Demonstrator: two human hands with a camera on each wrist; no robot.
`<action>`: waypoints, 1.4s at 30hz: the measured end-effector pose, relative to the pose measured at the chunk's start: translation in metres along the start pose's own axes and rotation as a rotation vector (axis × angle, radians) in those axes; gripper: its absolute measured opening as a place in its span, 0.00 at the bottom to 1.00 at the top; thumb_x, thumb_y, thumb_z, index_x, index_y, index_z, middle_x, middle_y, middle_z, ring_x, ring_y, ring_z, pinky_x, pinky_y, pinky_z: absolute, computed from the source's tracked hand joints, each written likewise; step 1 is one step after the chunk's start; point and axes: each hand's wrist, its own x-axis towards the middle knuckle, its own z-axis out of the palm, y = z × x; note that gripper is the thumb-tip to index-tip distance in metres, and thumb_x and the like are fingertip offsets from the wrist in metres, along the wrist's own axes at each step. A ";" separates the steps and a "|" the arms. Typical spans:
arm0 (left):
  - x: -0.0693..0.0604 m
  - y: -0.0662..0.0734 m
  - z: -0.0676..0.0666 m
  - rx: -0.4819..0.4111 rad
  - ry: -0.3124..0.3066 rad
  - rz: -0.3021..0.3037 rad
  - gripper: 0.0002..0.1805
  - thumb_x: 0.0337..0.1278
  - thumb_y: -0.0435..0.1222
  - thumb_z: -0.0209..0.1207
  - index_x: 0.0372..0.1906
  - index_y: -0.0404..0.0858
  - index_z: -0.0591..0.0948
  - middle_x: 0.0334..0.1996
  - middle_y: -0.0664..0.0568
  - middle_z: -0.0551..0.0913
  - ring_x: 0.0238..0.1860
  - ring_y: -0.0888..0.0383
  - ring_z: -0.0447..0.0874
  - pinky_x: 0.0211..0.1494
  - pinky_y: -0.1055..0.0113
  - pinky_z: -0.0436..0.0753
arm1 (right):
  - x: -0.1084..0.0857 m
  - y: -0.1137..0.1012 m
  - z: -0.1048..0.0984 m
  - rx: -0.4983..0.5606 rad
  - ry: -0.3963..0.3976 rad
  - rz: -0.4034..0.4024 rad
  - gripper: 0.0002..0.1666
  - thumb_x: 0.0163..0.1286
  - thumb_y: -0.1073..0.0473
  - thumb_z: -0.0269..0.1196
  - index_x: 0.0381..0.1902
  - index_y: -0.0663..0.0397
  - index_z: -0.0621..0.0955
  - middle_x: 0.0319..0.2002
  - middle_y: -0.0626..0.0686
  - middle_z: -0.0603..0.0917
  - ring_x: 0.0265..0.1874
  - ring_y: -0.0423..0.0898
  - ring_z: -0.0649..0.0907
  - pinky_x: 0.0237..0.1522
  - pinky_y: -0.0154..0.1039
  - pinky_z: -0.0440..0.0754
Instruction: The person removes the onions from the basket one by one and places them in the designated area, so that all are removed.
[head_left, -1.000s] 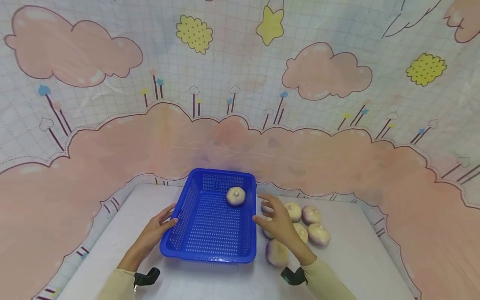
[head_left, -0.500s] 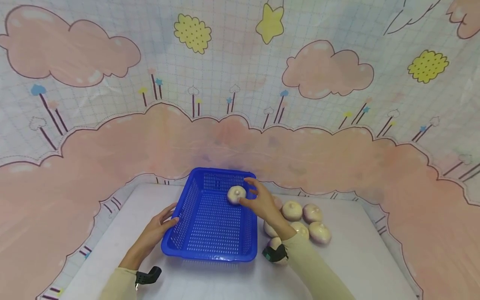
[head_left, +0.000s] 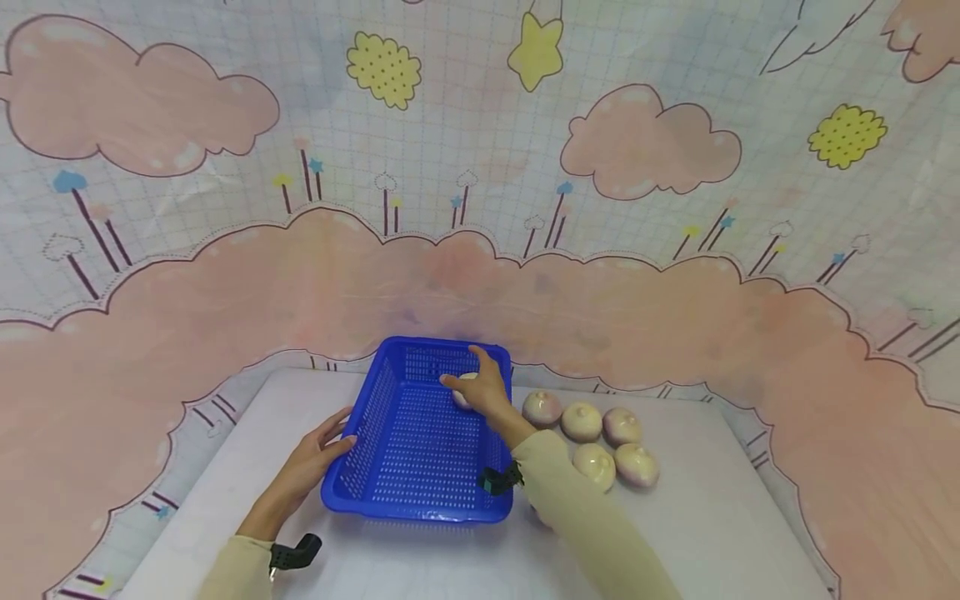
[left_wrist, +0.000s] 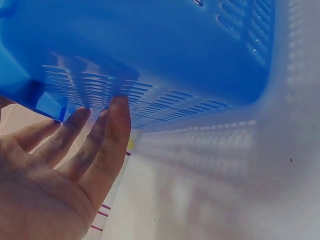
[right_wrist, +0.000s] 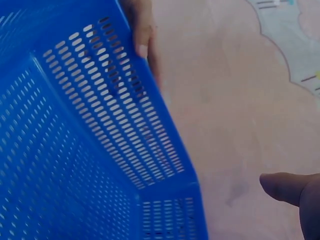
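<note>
A blue perforated plastic basket (head_left: pixel 427 450) stands on the white table. Inside it, toward the far right corner, lies a round white-and-purple vegetable (head_left: pixel 461 402), much like a turnip. My right hand (head_left: pixel 486 390) is over that vegetable and partly covers it, thumb and fingers spread; whether they touch it cannot be told. In the right wrist view only its outstretched thumb (right_wrist: pixel 285 187) shows. At the basket's left side is my left hand (head_left: pixel 303 462), its nearly straight fingers (left_wrist: pixel 112 145) against the outer wall under the rim.
Several similar round vegetables (head_left: pixel 595 467) lie on the table (head_left: pixel 712 517) to the right of the basket. My right sleeve (head_left: pixel 585 512) passes over the basket's right side and hides part of the group. A patterned cloth backdrop (head_left: pixel 600 325) rises behind the table.
My right hand has moved left from outside the basket's right rim to over the vegetable inside. My left hand and the basket have stayed nearly in place.
</note>
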 end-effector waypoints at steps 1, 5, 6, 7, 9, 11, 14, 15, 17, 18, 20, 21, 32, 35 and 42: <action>0.000 0.000 -0.001 0.000 -0.003 -0.001 0.40 0.70 0.49 0.54 0.79 0.47 0.51 0.77 0.32 0.52 0.74 0.29 0.54 0.69 0.36 0.66 | 0.002 0.001 0.004 0.010 0.014 0.012 0.48 0.60 0.50 0.71 0.74 0.48 0.62 0.75 0.63 0.61 0.73 0.65 0.63 0.72 0.62 0.63; 0.001 0.002 -0.004 0.000 -0.011 -0.006 0.40 0.69 0.49 0.54 0.79 0.47 0.51 0.76 0.33 0.52 0.74 0.30 0.55 0.69 0.37 0.66 | 0.009 0.004 0.019 0.051 0.067 0.068 0.49 0.60 0.50 0.71 0.75 0.50 0.61 0.74 0.65 0.61 0.72 0.65 0.65 0.72 0.61 0.64; 0.001 0.002 -0.005 0.000 -0.015 -0.008 0.40 0.69 0.49 0.54 0.79 0.47 0.51 0.77 0.33 0.52 0.74 0.30 0.55 0.69 0.37 0.66 | 0.010 0.006 0.023 0.057 0.078 0.085 0.48 0.61 0.50 0.70 0.75 0.50 0.61 0.74 0.65 0.61 0.71 0.65 0.65 0.72 0.61 0.64; 0.001 0.002 -0.006 0.000 -0.019 -0.007 0.40 0.70 0.49 0.54 0.79 0.47 0.50 0.77 0.33 0.52 0.74 0.30 0.55 0.69 0.37 0.66 | 0.012 0.007 0.026 0.061 0.091 0.100 0.48 0.61 0.50 0.70 0.75 0.51 0.61 0.73 0.66 0.61 0.71 0.65 0.66 0.72 0.60 0.65; 0.000 0.003 -0.007 0.001 -0.027 -0.007 0.40 0.70 0.49 0.54 0.79 0.46 0.50 0.77 0.33 0.52 0.74 0.29 0.55 0.69 0.37 0.66 | 0.015 0.011 0.032 0.061 0.113 0.135 0.47 0.62 0.50 0.69 0.74 0.52 0.61 0.73 0.67 0.61 0.70 0.66 0.66 0.71 0.61 0.65; 0.000 0.003 -0.008 0.004 -0.035 -0.007 0.40 0.70 0.49 0.54 0.79 0.46 0.50 0.76 0.32 0.52 0.74 0.29 0.55 0.69 0.37 0.66 | 0.017 0.014 0.038 0.073 0.131 0.172 0.47 0.63 0.51 0.69 0.74 0.52 0.61 0.73 0.68 0.61 0.71 0.67 0.65 0.71 0.61 0.66; -0.001 0.003 -0.009 0.009 -0.038 -0.011 0.40 0.70 0.48 0.53 0.79 0.46 0.50 0.76 0.32 0.51 0.74 0.29 0.55 0.69 0.36 0.66 | 0.020 0.020 0.044 0.069 0.140 0.215 0.47 0.63 0.51 0.68 0.75 0.52 0.60 0.73 0.69 0.59 0.70 0.68 0.65 0.69 0.63 0.67; -0.002 0.003 -0.009 0.012 -0.038 -0.012 0.40 0.70 0.48 0.53 0.79 0.46 0.50 0.76 0.32 0.51 0.74 0.29 0.54 0.69 0.36 0.65 | 0.021 0.022 0.046 0.067 0.138 0.225 0.47 0.64 0.51 0.68 0.75 0.52 0.59 0.73 0.69 0.59 0.70 0.69 0.65 0.69 0.63 0.68; -0.002 0.003 -0.008 0.015 -0.037 -0.014 0.40 0.70 0.49 0.53 0.79 0.46 0.50 0.76 0.32 0.51 0.74 0.28 0.54 0.69 0.36 0.65 | 0.022 0.025 0.049 0.058 0.135 0.241 0.48 0.64 0.50 0.68 0.76 0.51 0.59 0.73 0.69 0.58 0.70 0.69 0.65 0.67 0.64 0.69; -0.002 0.003 -0.008 0.017 -0.035 -0.015 0.40 0.70 0.49 0.53 0.79 0.46 0.50 0.76 0.31 0.51 0.74 0.28 0.53 0.69 0.36 0.65 | 0.023 0.026 0.050 0.050 0.135 0.245 0.48 0.64 0.50 0.68 0.76 0.51 0.58 0.72 0.69 0.58 0.70 0.69 0.65 0.67 0.65 0.69; -0.003 0.003 -0.007 0.019 -0.030 -0.015 0.40 0.70 0.49 0.53 0.79 0.46 0.50 0.76 0.31 0.51 0.74 0.28 0.53 0.69 0.36 0.65 | 0.023 0.027 0.051 0.053 0.140 0.253 0.49 0.63 0.51 0.69 0.76 0.51 0.58 0.72 0.68 0.58 0.70 0.70 0.64 0.67 0.66 0.68; -0.003 0.004 -0.007 0.019 -0.027 -0.016 0.40 0.70 0.49 0.53 0.79 0.46 0.50 0.76 0.32 0.51 0.74 0.28 0.53 0.69 0.36 0.65 | 0.023 0.027 0.051 0.048 0.145 0.252 0.49 0.62 0.51 0.69 0.76 0.52 0.59 0.72 0.68 0.58 0.69 0.70 0.64 0.67 0.66 0.68; -0.002 0.005 -0.004 0.018 -0.016 -0.006 0.39 0.70 0.47 0.53 0.79 0.44 0.51 0.76 0.31 0.53 0.73 0.28 0.56 0.69 0.36 0.66 | 0.045 0.052 0.062 -0.057 0.208 0.270 0.43 0.56 0.53 0.72 0.68 0.53 0.70 0.65 0.67 0.65 0.61 0.70 0.69 0.59 0.62 0.75; -0.002 0.006 -0.005 0.020 -0.015 -0.009 0.39 0.70 0.47 0.53 0.79 0.44 0.51 0.76 0.31 0.53 0.73 0.28 0.56 0.68 0.36 0.66 | 0.045 0.051 0.063 -0.086 0.217 0.257 0.36 0.55 0.56 0.72 0.62 0.57 0.75 0.61 0.67 0.67 0.57 0.69 0.71 0.58 0.59 0.74; 0.001 0.007 -0.007 0.016 -0.022 -0.012 0.39 0.70 0.47 0.53 0.79 0.45 0.50 0.76 0.32 0.53 0.73 0.29 0.56 0.69 0.36 0.65 | 0.031 0.035 0.054 -0.095 0.198 0.246 0.28 0.55 0.63 0.66 0.56 0.59 0.80 0.56 0.68 0.70 0.54 0.66 0.73 0.56 0.59 0.75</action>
